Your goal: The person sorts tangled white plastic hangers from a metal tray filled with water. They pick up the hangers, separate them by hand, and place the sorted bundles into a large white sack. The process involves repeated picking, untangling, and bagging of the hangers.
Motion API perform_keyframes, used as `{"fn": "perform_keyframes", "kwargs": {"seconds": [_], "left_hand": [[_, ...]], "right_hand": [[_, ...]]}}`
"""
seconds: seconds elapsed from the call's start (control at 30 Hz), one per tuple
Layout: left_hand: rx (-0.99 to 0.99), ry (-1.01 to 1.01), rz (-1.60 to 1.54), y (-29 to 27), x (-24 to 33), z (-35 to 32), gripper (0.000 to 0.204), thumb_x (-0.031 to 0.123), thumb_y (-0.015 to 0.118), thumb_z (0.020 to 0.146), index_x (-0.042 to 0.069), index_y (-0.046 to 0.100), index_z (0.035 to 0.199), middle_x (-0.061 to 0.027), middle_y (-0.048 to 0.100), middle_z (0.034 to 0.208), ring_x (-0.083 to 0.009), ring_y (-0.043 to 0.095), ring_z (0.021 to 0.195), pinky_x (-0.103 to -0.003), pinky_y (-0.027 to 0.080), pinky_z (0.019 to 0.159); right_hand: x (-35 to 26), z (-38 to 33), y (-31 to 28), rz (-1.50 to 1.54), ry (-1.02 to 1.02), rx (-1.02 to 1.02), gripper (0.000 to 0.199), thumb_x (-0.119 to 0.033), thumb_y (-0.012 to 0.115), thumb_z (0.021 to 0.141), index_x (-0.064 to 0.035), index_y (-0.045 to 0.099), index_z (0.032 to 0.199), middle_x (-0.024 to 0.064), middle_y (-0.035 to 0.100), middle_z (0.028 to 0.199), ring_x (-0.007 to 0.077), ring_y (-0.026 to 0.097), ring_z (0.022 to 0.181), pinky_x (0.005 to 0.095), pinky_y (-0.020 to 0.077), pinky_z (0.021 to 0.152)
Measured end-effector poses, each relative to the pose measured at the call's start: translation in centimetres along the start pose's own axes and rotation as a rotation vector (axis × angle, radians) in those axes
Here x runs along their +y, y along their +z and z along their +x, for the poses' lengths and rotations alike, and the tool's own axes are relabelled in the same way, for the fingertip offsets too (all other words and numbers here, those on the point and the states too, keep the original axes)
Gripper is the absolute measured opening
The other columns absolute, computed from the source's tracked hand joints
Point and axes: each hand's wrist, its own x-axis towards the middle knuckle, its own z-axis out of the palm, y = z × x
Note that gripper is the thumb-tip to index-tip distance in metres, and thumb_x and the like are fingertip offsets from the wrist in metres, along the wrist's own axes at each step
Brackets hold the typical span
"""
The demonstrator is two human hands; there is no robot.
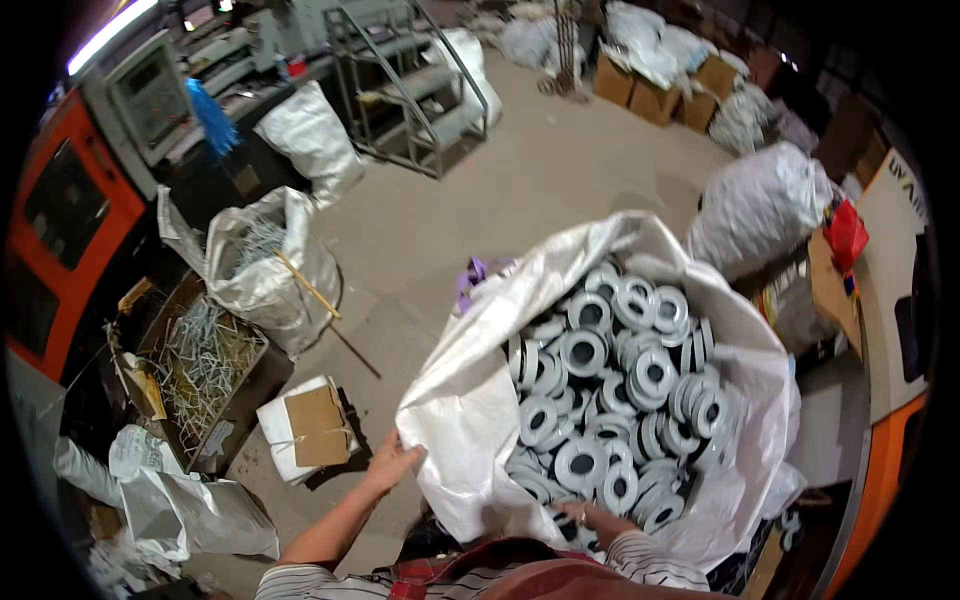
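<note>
A large white woven sack (470, 400) stands in front of me, its mouth folded wide around a heap of grey plastic rings (582, 465) with dark centre holes. At the sack's left side, my left hand (393, 464) is closed on the rim, thumb toward me and the other fingers partly hidden by the cloth. Down inside the near edge, my right hand (592, 517) reaches in among the rings, touching those closest to me. Its fingertips blend into the pile, so whether they grip a ring is unclear.
On the left stand a box of thin plastic scraps (205, 370), an open white sack (280, 260) with a stick across it, and an orange machine (75, 220). Metal steps (410, 100) stand farther back. A full sack (755, 205) and an orange-and-white machine (890, 330) are right.
</note>
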Motion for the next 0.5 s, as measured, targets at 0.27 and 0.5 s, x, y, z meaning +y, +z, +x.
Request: {"fn": "perform_keyframes", "kwargs": {"seconds": [0.27, 0.5], "left_hand": [[0.151, 0.412, 0.251, -7.3, 13.6, -4.6, 0.052, 0.019, 0.064, 0.079, -0.001, 0.046, 0.124, -0.0112, 0.06, 0.107, -0.0148, 0.056, 0.09, -0.029, 0.045, 0.08], [0.465, 1.765, 0.363, -13.1, 35.9, -24.7, 0.048, -0.001, 0.055, 0.075, 0.0, 0.048, 0.123, -0.0151, 0.05, 0.123, -0.0255, 0.048, 0.115, -0.036, 0.039, 0.097]], "right_hand": [[-11.4, -8.9, -6.1, 0.473, 0.56, 0.345, 0.039, -0.03, 0.047, 0.083, -0.006, 0.055, 0.112, 0.0175, 0.059, 0.109, 0.03, 0.058, 0.099, 0.0395, 0.0445, 0.083], [-14.5, -12.0, -9.7, -0.107, 0.383, 0.202, 0.028, -0.022, 0.053, 0.079, -0.004, 0.063, 0.098, 0.0156, 0.065, 0.094, 0.0308, 0.063, 0.09, 0.0386, 0.0492, 0.075]]}}
